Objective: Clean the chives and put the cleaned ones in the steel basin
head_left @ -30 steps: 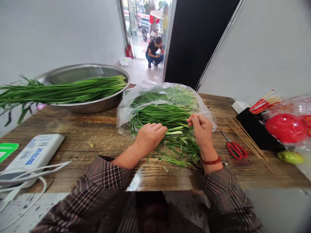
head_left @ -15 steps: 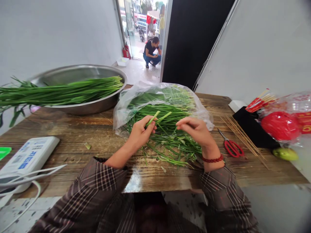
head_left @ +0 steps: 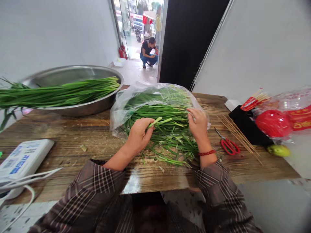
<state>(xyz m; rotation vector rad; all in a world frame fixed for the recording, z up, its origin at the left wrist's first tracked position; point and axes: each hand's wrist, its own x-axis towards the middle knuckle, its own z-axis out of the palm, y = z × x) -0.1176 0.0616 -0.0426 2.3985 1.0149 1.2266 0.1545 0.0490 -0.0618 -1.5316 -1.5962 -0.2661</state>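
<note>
My left hand (head_left: pixel 140 134) is closed around a few garlic chive stalks (head_left: pixel 159 121), their pale ends poking out past the thumb to the right. At the right side of the heap, my right hand (head_left: pixel 198 124), with a red bracelet at the wrist, pinches at the pale ends of the garlic chives (head_left: pixel 160 111); how many stalks it grips is hidden. That heap lies partly inside a clear plastic bag (head_left: pixel 121 106). Loose trimmed leaves and scraps (head_left: pixel 179 147) are strewn on the table between my hands.
A steel basin (head_left: pixel 97 105) with a long chive bundle stands at the left. Red-handled scissors (head_left: pixel 229 146), thin wooden sticks (head_left: pixel 239 136) and a black box (head_left: pixel 252 129) are at the right. A white device (head_left: pixel 26 157) with cables lies near left. Someone crouches in the doorway (head_left: pixel 148 53).
My right hand has moved forward from above the scraps to the chive ends in the bag. My left hand keeps its stalks, now tilted flatter. The view has shifted slightly.
</note>
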